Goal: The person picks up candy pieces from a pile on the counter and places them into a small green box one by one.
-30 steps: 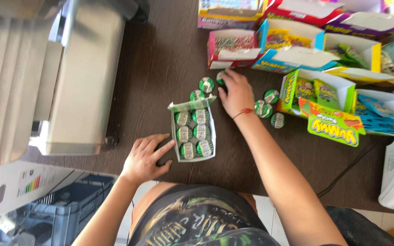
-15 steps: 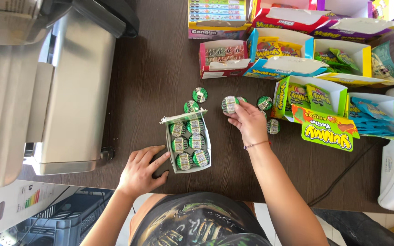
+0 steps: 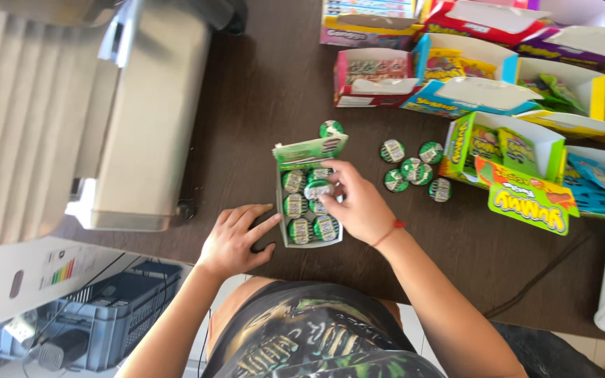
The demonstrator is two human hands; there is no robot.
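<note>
Small white carton (image 3: 307, 203) near the table's (image 3: 267, 105) near edge — open, packed with round green-and-white candy discs in two columns. Its long axis runs near to far; green flap (image 3: 311, 149) stands open at the far end. Right hand (image 3: 358, 206) over the carton, fingers pinched on one disc (image 3: 316, 189). Left hand (image 3: 236, 241) flat, fingers spread, touching the carton's left side — holding nothing. Loose discs (image 3: 411, 168) lie right.
</note>
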